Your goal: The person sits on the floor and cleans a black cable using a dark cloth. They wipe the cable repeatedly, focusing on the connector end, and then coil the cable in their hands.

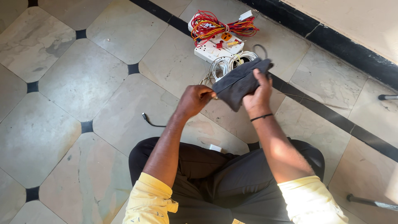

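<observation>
A floor of large pale stone tiles (83, 79) with small black square insets fills the view, and a black tile band (331, 116) crosses it on the right. The seated person's legs in dark grey trousers (224, 178) lie at the bottom edge, well below the dark grey folded cloth (238, 83), which serves here as the landmark. That cloth is held up off the floor, between both hands. The right hand (259, 97) sits on the cloth's right side, fingers curled over its upper edge and clamped on the fabric; a thin black band circles that wrist. The left hand (197, 99) is at the cloth's lower left corner, fingers drawn together and pinching that corner. Just above the cloth, on the floor, lies a white plastic switchboard panel (213, 49) with a bundle of red and yellow wires (219, 25) heaped on it. A coil of white cable (226, 64) lies partly behind the cloth's top edge. A thin black cable end (148, 119) rests on the floor well to the cloth's lower left.
</observation>
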